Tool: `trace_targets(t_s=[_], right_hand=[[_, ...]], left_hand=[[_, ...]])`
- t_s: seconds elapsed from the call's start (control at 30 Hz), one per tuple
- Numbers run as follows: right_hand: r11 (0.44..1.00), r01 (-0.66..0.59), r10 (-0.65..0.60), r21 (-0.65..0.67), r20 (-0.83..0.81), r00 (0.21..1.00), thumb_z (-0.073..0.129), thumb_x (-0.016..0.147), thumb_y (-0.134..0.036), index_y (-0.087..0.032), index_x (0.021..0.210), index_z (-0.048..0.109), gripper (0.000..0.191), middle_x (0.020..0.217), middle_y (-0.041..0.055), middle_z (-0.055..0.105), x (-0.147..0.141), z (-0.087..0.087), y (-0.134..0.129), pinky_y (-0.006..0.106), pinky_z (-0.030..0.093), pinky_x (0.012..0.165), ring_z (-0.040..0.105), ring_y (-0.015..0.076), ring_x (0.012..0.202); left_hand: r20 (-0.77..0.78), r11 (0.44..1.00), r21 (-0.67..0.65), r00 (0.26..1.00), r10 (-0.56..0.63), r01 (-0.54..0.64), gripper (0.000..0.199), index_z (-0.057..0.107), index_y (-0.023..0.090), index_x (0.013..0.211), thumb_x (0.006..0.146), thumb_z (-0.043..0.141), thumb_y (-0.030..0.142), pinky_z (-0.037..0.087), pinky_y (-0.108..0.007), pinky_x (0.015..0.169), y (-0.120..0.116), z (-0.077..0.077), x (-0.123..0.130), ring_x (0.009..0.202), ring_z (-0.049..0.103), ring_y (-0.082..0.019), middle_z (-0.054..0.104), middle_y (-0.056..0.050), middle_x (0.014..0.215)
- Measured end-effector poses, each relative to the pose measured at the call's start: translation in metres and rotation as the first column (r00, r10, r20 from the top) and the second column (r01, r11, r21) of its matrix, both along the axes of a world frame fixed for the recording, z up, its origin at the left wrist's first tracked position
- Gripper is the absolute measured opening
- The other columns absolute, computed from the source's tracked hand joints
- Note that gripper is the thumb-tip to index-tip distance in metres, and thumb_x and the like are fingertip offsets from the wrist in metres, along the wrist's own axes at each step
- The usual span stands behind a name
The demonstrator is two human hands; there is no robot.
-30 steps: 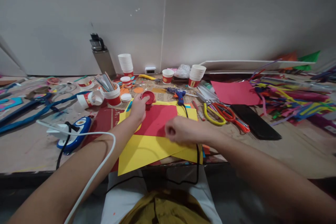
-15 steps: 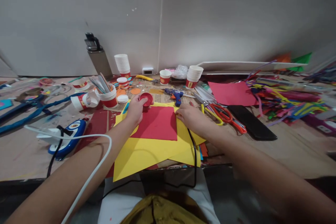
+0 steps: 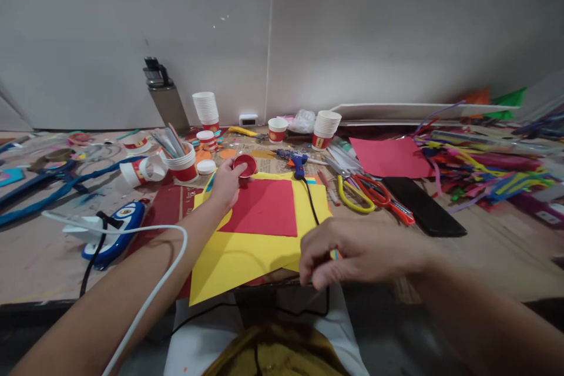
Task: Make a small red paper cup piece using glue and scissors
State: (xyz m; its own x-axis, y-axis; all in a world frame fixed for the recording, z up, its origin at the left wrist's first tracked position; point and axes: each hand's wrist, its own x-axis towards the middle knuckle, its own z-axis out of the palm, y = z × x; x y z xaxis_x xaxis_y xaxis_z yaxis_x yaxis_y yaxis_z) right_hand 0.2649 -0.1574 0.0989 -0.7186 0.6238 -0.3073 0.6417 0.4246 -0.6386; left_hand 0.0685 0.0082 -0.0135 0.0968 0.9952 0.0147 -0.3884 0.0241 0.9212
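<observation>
My left hand (image 3: 227, 183) grips a small round red cup-like piece (image 3: 245, 167), its hollow side facing me, above the top left of a red paper sheet (image 3: 264, 208). Under that sheet lie yellow paper sheets (image 3: 233, 261). My right hand (image 3: 328, 249) hangs in the air by the front right corner of the yellow paper. Its fingers are loosely curled, with a gap to the thumb, and nothing shows between them. A blue glue gun (image 3: 298, 163) rests just behind the papers, its black cord running over their right side.
To the right lie yellow-handled scissors (image 3: 356, 197), an orange craft knife (image 3: 399, 211), a black phone (image 3: 423, 205) and colourful pipe cleaners (image 3: 493, 173). Paper cups (image 3: 180, 165) and a blue power strip (image 3: 117, 232) stand left. A white cable (image 3: 183, 247) crosses my left forearm.
My right hand has come away from the glue gun's handle and the right edge of the red sheet, toward me. My left hand keeps the red piece in nearly the same spot.
</observation>
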Motion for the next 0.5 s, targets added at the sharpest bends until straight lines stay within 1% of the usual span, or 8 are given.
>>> trace_targets(t_s=[0.03, 0.07, 0.1, 0.17, 0.23, 0.3, 0.37, 0.5], right_hand=[[0.981, 0.145, -0.141, 0.131, -0.038, 0.989, 0.051, 0.092, -0.038, -0.022, 0.097, 0.071, 0.026, 0.093, 0.0019, 0.07, 0.005, 0.001, 0.0, 0.024, 0.042, 0.074, 0.062, 0.0146, 0.083], [0.902, 0.307, -0.309, 0.303, -0.045, 0.95, 0.048, 0.094, -0.037, -0.02, 0.097, 0.069, 0.028, 0.093, 0.0038, 0.07, 0.012, -0.001, 0.003, 0.026, 0.042, 0.075, 0.061, 0.016, 0.084], [0.775, 0.43, -0.471, 0.463, -0.031, 0.882, 0.044, 0.095, -0.034, -0.018, 0.095, 0.068, 0.029, 0.091, 0.006, 0.068, 0.021, -0.005, 0.008, 0.028, 0.041, 0.076, 0.06, 0.0176, 0.084], [0.556, 0.453, -0.678, 0.696, 0.066, 0.732, 0.042, 0.095, -0.031, -0.015, 0.095, 0.066, 0.028, 0.096, 0.0119, 0.066, 0.044, -0.019, 0.018, 0.032, 0.04, 0.077, 0.058, 0.0222, 0.09], [0.526, 0.313, -0.747, 0.791, 0.254, 0.614, 0.044, 0.093, -0.027, -0.013, 0.093, 0.066, 0.025, 0.094, 0.0168, 0.064, 0.069, -0.035, 0.025, 0.036, 0.039, 0.078, 0.056, 0.0275, 0.093], [0.577, 0.189, -0.743, 0.795, 0.414, 0.527, 0.047, 0.091, -0.025, -0.013, 0.097, 0.064, 0.022, 0.102, 0.0198, 0.062, 0.09, -0.051, 0.028, 0.038, 0.038, 0.079, 0.055, 0.0314, 0.097], [0.556, 0.239, -0.807, 0.796, 0.448, 0.385, 0.046, 0.093, -0.031, -0.008, 0.108, 0.06, 0.031, 0.099, 0.0231, 0.061, 0.103, -0.065, 0.029, 0.039, 0.039, 0.076, 0.057, 0.0332, 0.094], [0.515, 0.341, -0.832, 0.787, 0.362, 0.42, 0.042, 0.093, -0.026, -0.007, 0.116, 0.053, 0.032, 0.097, 0.0222, 0.062, 0.112, -0.08, 0.035, 0.034, 0.039, 0.073, 0.061, 0.0283, 0.089]], left_hand=[[0.003, 1.0, -0.007, 1.0, 0.006, -0.006, 0.031, 0.056, 0.017, 0.092, 0.065, 0.069, 0.024, 0.044, -0.018, 0.042, 0.0, 0.001, 0.0, 0.054, 0.063, -0.012, 0.067, -0.001, 0.076], [0.004, 1.0, -0.012, 1.0, 0.011, -0.011, 0.03, 0.056, 0.017, 0.091, 0.064, 0.069, 0.024, 0.044, -0.018, 0.042, -0.001, 0.001, -0.001, 0.053, 0.062, -0.011, 0.067, -0.001, 0.076], [0.004, 1.0, -0.016, 1.0, 0.017, -0.017, 0.03, 0.056, 0.017, 0.089, 0.064, 0.07, 0.023, 0.044, -0.018, 0.043, -0.001, 0.002, -0.001, 0.053, 0.062, -0.011, 0.067, -0.001, 0.076], [-0.004, 1.0, -0.022, 1.0, 0.018, -0.018, 0.03, 0.055, 0.016, 0.086, 0.062, 0.07, 0.023, 0.044, -0.017, 0.042, -0.003, 0.002, -0.001, 0.053, 0.062, -0.011, 0.066, 0.0, 0.075], [-0.033, 1.0, -0.013, 0.999, 0.007, -0.007, 0.03, 0.054, 0.016, 0.086, 0.062, 0.07, 0.025, 0.042, -0.017, 0.04, -0.005, 0.003, -0.001, 0.05, 0.061, -0.011, 0.065, 0.0, 0.074], [-0.097, 0.999, 0.033, 0.995, 0.011, -0.008, 0.03, 0.055, 0.017, 0.088, 0.064, 0.068, 0.026, 0.042, -0.018, 0.039, -0.007, 0.003, -0.001, 0.049, 0.061, -0.011, 0.065, 0.0, 0.075], [-0.187, 0.993, 0.111, 0.981, 0.047, -0.026, 0.027, 0.058, 0.018, 0.09, 0.066, 0.067, 0.027, 0.045, -0.019, 0.042, -0.008, 0.002, -0.001, 0.054, 0.064, -0.013, 0.066, -0.001, 0.077], [-0.33, 0.953, 0.297, 0.931, 0.153, -0.051, 0.022, 0.064, 0.019, 0.09, 0.069, 0.063, 0.018, 0.048, -0.018, 0.053, -0.012, 0.002, 0.0, 0.078, 0.067, -0.016, 0.069, -0.004, 0.086]])
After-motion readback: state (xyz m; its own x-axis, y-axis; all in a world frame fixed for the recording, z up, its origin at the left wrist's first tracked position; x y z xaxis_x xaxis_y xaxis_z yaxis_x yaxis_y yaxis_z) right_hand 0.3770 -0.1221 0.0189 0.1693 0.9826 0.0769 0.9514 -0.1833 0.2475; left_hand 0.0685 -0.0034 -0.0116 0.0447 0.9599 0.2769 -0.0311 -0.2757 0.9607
